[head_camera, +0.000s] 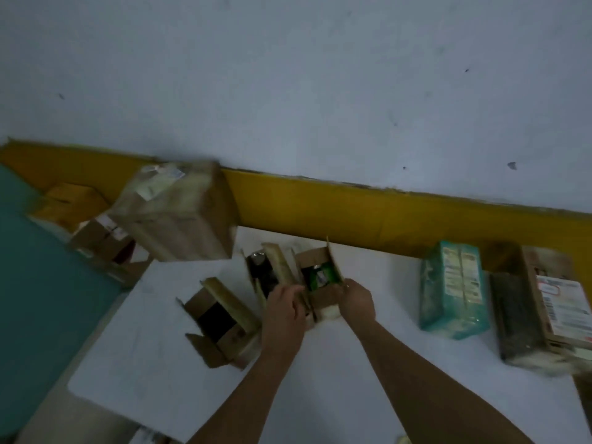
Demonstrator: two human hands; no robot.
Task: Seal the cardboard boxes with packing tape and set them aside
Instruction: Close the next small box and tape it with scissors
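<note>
Both hands at a small open cardboard box (322, 280) near the middle of the white bench (352, 363). Left hand (283, 310) clenched on the box's left flap, right hand (357, 301) grasping the near right corner; so each grip is closed on this box. Flaps up, something green inside, blurred. Just left of it, touching or nearly so, a second open box (262, 274) with dark contents. Nearer and further left, a third open box (221, 322), flaps splayed, dark inside. Far left, a large closed carton (179, 213) leans at the wall by the yellow band (384, 213), smaller cartons (102, 235) beside it. Right side: a teal wrapped pack (455, 290), then a dark packet (515, 318) and a labelled box (557, 299) at the bench edge. Frame is motion-blurred; no tape roll that I can make out.
</note>
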